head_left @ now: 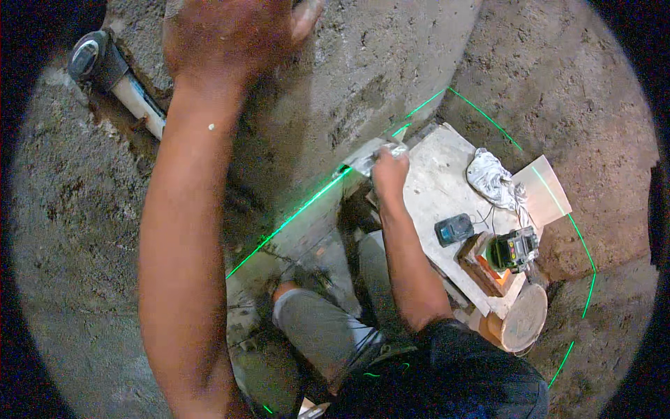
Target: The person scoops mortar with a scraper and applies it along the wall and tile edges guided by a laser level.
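Observation:
My left hand (227, 35) reaches up along the rough grey-brown wall (363, 63), its thumb stretched out to the side; the other fingers are cut off by the picture's top edge. Farther down and right, my right hand (391, 171) is closed around a pale, flat, greyish tool (366, 155) held against the wall's lower part, close to a bright green laser line (300, 211). The exact kind of this tool is hard to make out. Beside the right hand lies a dusty whitish board (436, 178).
On the board are a crumpled white bag or cloth (490, 178), a blue-black battery pack (453, 229) and a laser level (513, 250) on a block (481, 265). A round bucket (520, 321) stands nearer. A pipe (136, 101) with a dark fitting sits in the wall at left.

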The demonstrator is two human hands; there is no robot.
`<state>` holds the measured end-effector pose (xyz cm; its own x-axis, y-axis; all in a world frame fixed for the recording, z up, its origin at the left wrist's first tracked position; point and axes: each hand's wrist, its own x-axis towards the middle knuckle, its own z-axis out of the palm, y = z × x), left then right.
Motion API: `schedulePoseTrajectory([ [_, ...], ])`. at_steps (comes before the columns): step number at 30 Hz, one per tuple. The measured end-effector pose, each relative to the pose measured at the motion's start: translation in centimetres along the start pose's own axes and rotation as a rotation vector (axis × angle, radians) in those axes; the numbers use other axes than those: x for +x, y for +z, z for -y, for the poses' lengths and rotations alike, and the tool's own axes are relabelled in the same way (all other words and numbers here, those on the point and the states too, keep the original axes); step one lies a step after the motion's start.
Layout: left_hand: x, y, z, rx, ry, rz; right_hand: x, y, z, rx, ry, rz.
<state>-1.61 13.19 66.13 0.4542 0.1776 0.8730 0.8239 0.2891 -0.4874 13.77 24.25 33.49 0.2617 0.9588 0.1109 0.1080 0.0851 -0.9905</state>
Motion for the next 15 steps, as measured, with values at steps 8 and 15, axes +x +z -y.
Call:
schedulePoseTrajectory([
  [8,0.1,0.0,-0.3,0.049,0.020,0.005,-0.2,-0.5,2.2,0.222,-0.014,0.107],
  [15,0.3,-0.3,-0.6,0.035,-0.017,0.075,-0.1,-1.0,2.7,0.180,0.122,0.121],
])
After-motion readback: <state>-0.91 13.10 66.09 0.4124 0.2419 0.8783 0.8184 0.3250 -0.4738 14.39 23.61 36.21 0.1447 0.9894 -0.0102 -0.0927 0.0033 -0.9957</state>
